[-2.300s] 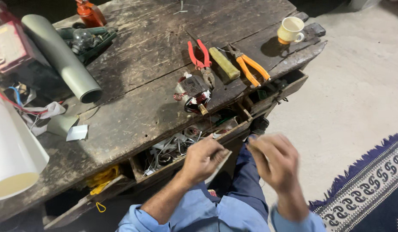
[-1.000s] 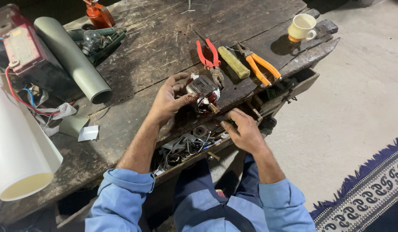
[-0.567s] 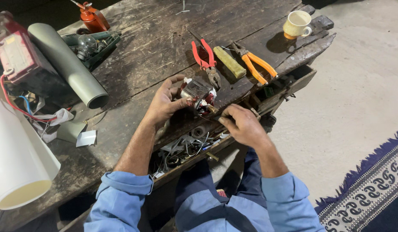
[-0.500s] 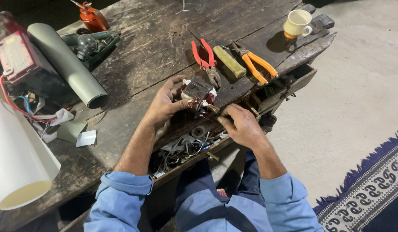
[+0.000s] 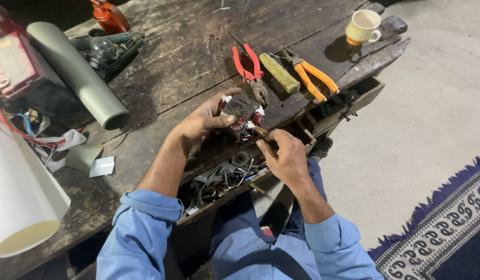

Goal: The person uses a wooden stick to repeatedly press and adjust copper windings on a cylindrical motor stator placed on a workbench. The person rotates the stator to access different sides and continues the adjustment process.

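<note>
My left hand (image 5: 202, 120) grips a small electric motor part (image 5: 241, 112), a dark metal block with red copper windings and white ends, at the front edge of the wooden workbench (image 5: 162, 57). My right hand (image 5: 284, 152) is closed around a thin tool with a brownish tip (image 5: 259, 131) that touches the lower right side of the motor part. Both hands sit above an open drawer (image 5: 227, 179) full of wires and small parts.
Red-handled pliers (image 5: 249, 65), a yellow-green block (image 5: 279, 72) and orange-handled pliers (image 5: 312, 78) lie just behind the hands. A cream cup (image 5: 362, 27) stands far right. A grey pipe (image 5: 76, 72), a white pipe (image 5: 17, 192) and a red device (image 5: 14, 62) lie left. A patterned rug (image 5: 447, 223) covers the floor.
My hands came up from my lap to the bench edge. The left hand took hold of the motor part and the right hand brought a tool to its side.
</note>
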